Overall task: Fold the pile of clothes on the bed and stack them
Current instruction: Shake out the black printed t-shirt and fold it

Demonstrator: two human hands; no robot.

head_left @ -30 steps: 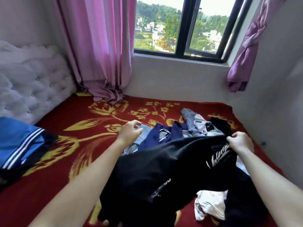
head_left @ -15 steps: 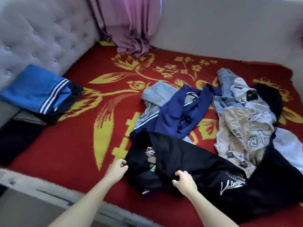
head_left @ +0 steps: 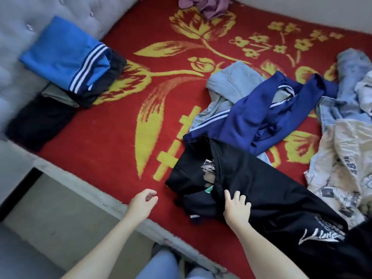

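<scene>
My right grip (head_left: pixel 237 207) is resting flat on the black garment (head_left: pixel 281 190), fingers spread and released. The garment is lying crumpled at the near edge of the bed (head_left: pixel 112 125). My left grip (head_left: pixel 142 202) is hovering just beside it, loosely curled and holding nothing. The navy jacket (head_left: pixel 261 115) is sprawling beyond, touching the garment. The folded stack (head_left: pixel 66 55) is sitting against the headboard (head_left: pixel 66 7).

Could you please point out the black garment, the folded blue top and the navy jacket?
black garment (head_left: pixel 271 188): head view, its flat middle.
folded blue top (head_left: pixel 60 55): head view, its upper face.
navy jacket (head_left: pixel 251 117): head view, its body panel.
</scene>
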